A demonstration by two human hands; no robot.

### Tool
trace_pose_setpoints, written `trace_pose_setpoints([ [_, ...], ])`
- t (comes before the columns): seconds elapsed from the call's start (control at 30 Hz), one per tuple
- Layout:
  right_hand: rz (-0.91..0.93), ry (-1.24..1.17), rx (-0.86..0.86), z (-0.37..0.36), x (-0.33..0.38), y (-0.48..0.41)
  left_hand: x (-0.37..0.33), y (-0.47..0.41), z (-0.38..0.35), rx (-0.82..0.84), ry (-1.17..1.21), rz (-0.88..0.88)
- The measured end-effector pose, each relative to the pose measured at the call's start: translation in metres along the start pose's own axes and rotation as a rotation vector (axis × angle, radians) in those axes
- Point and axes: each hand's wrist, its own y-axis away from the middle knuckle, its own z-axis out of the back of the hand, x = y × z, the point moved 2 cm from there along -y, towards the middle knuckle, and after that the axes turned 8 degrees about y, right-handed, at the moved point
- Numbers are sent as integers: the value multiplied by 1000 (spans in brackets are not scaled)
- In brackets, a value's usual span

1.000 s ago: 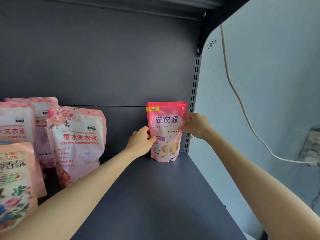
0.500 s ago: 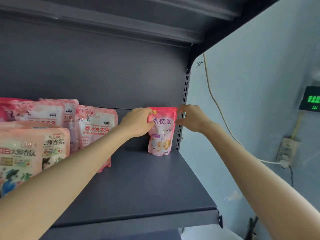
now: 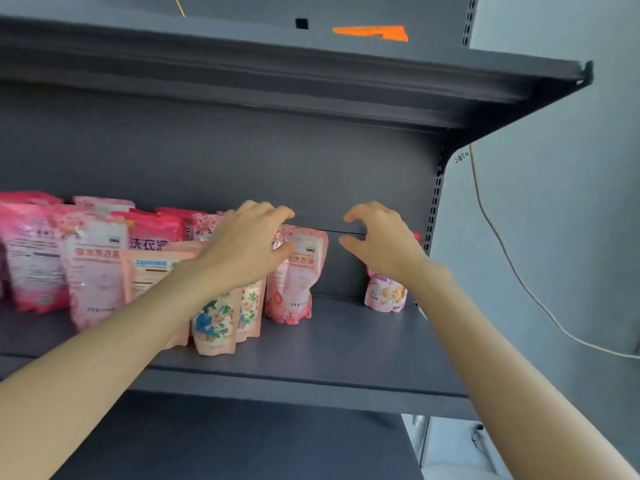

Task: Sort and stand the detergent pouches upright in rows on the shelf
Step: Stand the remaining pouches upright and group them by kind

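A small pink detergent pouch (image 3: 384, 296) stands upright at the far right of the dark shelf (image 3: 346, 344), against the perforated post. My right hand (image 3: 381, 240) hovers in front of its top with fingers loosely spread, holding nothing. My left hand (image 3: 247, 244) is raised, fingers relaxed and empty, in front of a pale pink flowered pouch (image 3: 294, 275) that stands upright mid-shelf. Whether its thumb touches that pouch is unclear. Two peach pouches with flower prints (image 3: 214, 323) stand nearer the front edge. Several more pink pouches (image 3: 97, 265) crowd the left, blurred.
An upper shelf (image 3: 277, 74) hangs low overhead, with an orange tag (image 3: 372, 32) above it. The perforated post (image 3: 434, 202) bounds the shelf on the right. A white cable (image 3: 502, 244) runs down the wall beyond. A bare gap lies between the flowered pouch and the small pouch.
Both hands have let go of the small pink pouch and drawn back from it; the left hand shifted left. The view pulled back, showing more pouches at left.
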Motion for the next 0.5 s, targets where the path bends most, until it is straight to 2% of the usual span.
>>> trace_pose_setpoints([
  [0.33, 95, -114, 2, -54, 171, -6, 142, 92, 83, -9, -44, 107],
  [0.5, 58, -169, 18, -99, 254, -15, 234, 134, 111, 15, 19, 157],
])
